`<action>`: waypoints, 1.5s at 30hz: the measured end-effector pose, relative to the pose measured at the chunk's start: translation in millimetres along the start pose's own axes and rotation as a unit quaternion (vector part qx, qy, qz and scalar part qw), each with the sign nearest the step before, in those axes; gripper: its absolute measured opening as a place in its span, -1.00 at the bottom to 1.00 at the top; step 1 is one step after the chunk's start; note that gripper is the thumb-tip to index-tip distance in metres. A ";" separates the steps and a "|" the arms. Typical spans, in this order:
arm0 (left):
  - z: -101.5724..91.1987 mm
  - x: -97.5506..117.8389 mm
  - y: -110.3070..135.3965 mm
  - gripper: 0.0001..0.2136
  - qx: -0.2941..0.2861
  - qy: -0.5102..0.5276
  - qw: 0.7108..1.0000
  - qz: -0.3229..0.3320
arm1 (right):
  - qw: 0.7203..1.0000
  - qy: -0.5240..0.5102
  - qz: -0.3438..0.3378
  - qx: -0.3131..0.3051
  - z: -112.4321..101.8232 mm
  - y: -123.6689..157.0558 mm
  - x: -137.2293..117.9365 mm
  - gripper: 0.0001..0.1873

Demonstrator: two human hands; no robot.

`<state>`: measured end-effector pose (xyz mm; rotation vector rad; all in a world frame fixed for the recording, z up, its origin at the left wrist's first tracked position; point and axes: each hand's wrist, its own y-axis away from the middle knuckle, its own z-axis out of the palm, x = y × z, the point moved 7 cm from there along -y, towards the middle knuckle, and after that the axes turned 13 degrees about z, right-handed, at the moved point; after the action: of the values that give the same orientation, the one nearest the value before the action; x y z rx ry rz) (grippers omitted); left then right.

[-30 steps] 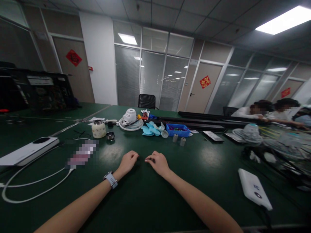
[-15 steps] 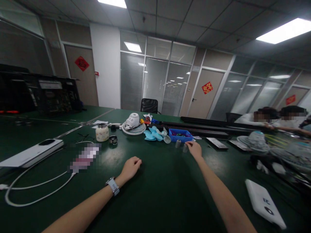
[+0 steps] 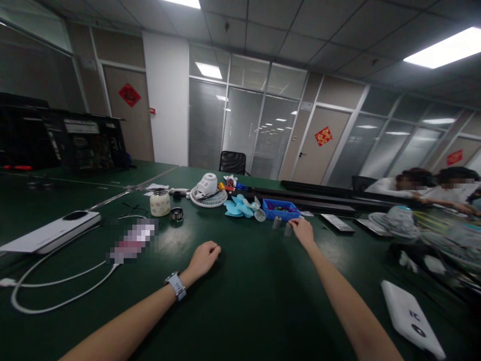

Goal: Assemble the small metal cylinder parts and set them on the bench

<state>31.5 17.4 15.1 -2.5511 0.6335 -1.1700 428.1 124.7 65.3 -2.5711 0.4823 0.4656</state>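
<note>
My right hand point(image 3: 302, 232) reaches to the far part of the table, its fingertips pinched at the top of a small grey metal cylinder point(image 3: 288, 230). Just left of it stands a second grey cylinder point(image 3: 277, 222), apart from my fingers. Behind both is a blue tray point(image 3: 273, 214) of small dark and coloured parts. Light blue fan blades point(image 3: 237, 206) lie left of the tray. My left hand point(image 3: 205, 258) rests on the green tabletop with its fingers curled in a loose fist, and nothing shows in it. A watch is on that wrist.
A white fan head with its grille point(image 3: 209, 198), a patterned jar point(image 3: 160, 203) and its dark lid point(image 3: 176, 215) stand at the back left. A phone point(image 3: 132, 242) lies on a white cable. At right sit a white device point(image 3: 412, 319) and bagged parts point(image 3: 400, 220); two people sit beyond.
The view has shifted slightly, moving the whole scene a little in the picture. Both hands hold nearly the same places, with my right fingers still at the cylinder's top.
</note>
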 end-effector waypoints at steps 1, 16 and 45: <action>0.0 0.2 -0.1 -0.66 -0.001 0.002 1.000 0.000 | 1.000 0.002 -0.003 -0.005 0.3 -0.5 -0.8 -0.74; 1.7 0.3 -1.8 -0.67 -0.015 -0.006 1.000 0.015 | 0.999 0.037 -0.016 0.009 7.3 -9.7 -22.8 -0.39; 13.0 68.5 12.9 -0.69 0.010 0.109 0.983 0.147 | 0.930 -0.233 -0.208 -0.196 2.1 213.9 -134.4 -0.71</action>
<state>77.6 -26.6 46.1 -2.2296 1.0036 -1.3472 221.1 -16.7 34.2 -2.6860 -0.3539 1.0603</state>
